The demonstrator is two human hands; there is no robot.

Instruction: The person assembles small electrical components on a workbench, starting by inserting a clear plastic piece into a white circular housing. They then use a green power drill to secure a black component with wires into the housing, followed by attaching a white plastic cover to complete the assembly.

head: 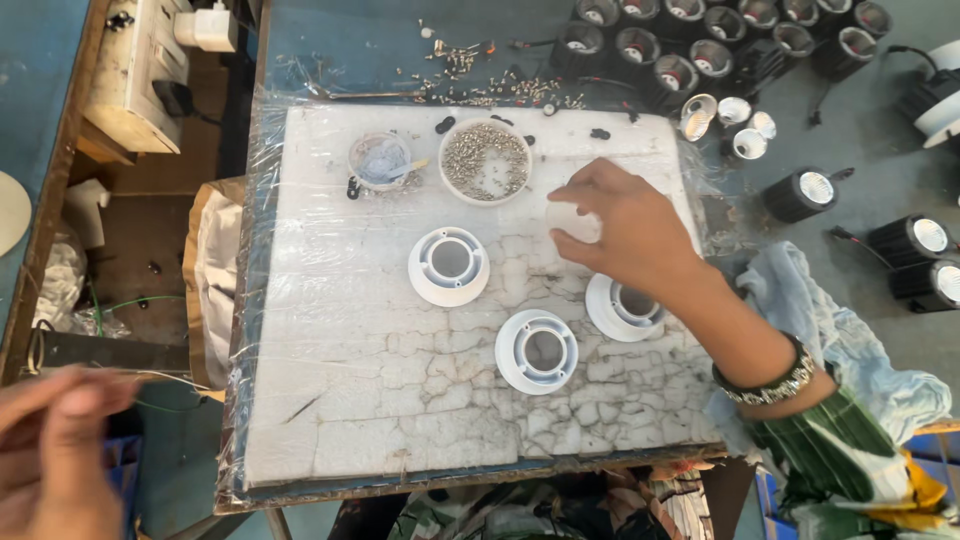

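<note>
Right hand [620,225] curled, left hand [55,450] blurred

I'm looking down at a small assembly workshop — a cracked white work board [400,400] wrapped in plastic film, a bowl of screws [485,160] at twelve o'clock, loose screws [470,75] scattered beyond it. At one to two o'clock stand rows of black lamp housings [700,45] — batch work, plainly — with white ring fittings [537,350] on the board.

We see a bowl of screws [486,160] beside a small cup [380,159] on the white board [400,400], loose screws [470,75] behind it, and black lamps [700,40] at our far right.
</note>
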